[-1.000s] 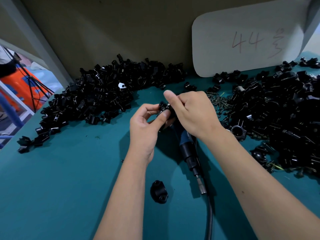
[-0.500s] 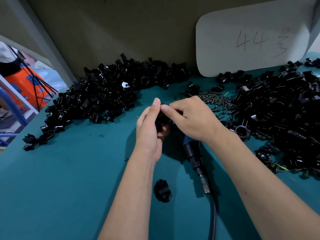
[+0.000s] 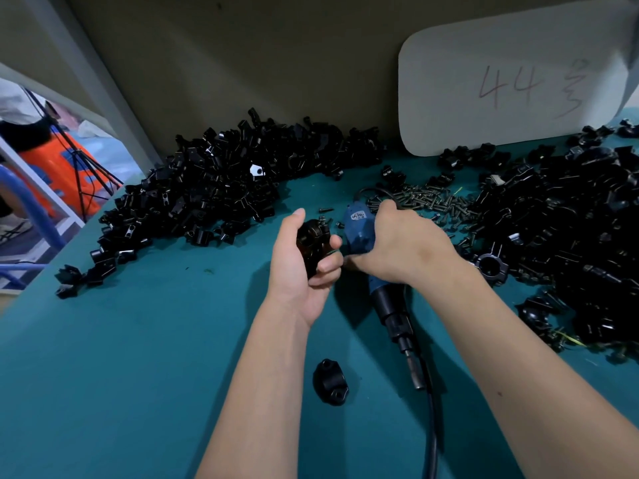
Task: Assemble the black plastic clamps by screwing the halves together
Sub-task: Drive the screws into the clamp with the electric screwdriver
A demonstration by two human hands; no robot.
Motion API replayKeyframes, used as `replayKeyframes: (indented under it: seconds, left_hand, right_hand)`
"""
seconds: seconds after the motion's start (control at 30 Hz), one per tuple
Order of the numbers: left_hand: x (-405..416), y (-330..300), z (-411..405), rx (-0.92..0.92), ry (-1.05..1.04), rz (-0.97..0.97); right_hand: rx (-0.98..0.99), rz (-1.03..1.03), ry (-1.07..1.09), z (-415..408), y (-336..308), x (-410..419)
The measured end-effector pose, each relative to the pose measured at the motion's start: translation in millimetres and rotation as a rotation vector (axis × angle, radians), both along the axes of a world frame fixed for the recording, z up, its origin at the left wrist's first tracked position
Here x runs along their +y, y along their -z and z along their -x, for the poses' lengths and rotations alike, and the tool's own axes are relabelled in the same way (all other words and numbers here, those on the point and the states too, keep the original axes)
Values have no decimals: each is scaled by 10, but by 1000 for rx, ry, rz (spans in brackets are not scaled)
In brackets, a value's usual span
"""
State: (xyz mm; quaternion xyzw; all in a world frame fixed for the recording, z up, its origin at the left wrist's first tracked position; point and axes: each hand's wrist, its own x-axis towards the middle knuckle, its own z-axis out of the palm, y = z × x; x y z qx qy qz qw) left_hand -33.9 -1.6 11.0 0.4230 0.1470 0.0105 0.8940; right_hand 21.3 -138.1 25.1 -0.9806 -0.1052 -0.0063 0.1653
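A white board with "44" handwritten in red leans against the drab wall at upper right. At the far left edge, beyond a grey frame post, stand a black tripod and something orange.

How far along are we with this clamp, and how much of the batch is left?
Done: cannot tell which pile holds finished clamps. In hand: the left hand grips a clamp, and the right hand grips the blue electric screwdriver lying on the table; driving hasn't started. Left: a loose clamp half, scattered screws, and big piles of black parts.
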Motion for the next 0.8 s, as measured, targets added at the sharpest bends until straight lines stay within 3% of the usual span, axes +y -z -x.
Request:
replayKeyframes:
  seconds: [0.2, 0.5, 0.67, 0.8]
  left_hand:
    - [2, 5, 4, 10, 69, -36]
    - [108, 47, 5, -27, 219, 156]
    - [146, 52, -5, 18, 296, 20]
    - [148, 56, -6, 82, 294, -81]
  right_hand:
    - [153, -288, -2, -94, -23, -121]
    - [445, -1486, 182, -186, -222, -432]
    - [580, -2109, 127, -150, -328, -380]
    - [447, -2214, 84, -122, -356, -322]
